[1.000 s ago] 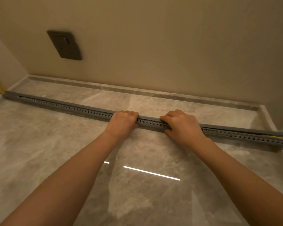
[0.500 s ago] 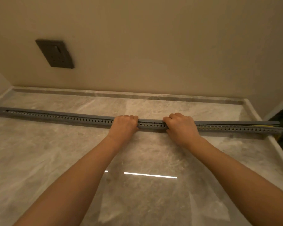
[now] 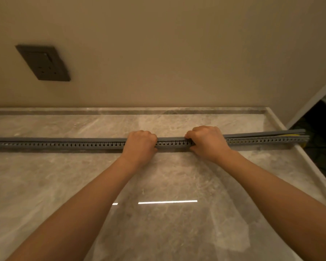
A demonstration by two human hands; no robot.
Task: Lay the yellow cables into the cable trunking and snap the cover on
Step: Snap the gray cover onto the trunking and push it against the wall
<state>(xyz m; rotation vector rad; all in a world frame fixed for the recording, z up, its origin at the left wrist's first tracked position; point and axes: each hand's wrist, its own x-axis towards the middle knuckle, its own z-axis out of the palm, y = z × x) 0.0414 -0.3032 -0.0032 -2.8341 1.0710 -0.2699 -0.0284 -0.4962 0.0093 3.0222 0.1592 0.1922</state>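
Observation:
A long grey slotted cable trunking [image 3: 64, 145] lies across the marble surface from the left edge to the right rim. Its grey cover [image 3: 169, 138] sits along the top. At the right end the cover stands slightly lifted and a bit of yellow cable [image 3: 290, 136] shows under it. My left hand [image 3: 140, 145] is clamped over the trunking near the middle, fingers curled on the cover. My right hand [image 3: 207, 142] grips it a short way to the right in the same manner. The cables elsewhere are hidden inside.
A beige wall rises behind, with a dark socket plate [image 3: 43, 63] at upper left. The marble surface [image 3: 158, 185] has a raised rim at the back and right. Beyond the right rim is a dark gap [image 3: 320, 147].
The camera view has swung right, so the trunking now looks level and its right end is in view. Both hands stay on the trunking at nearly the same spots.

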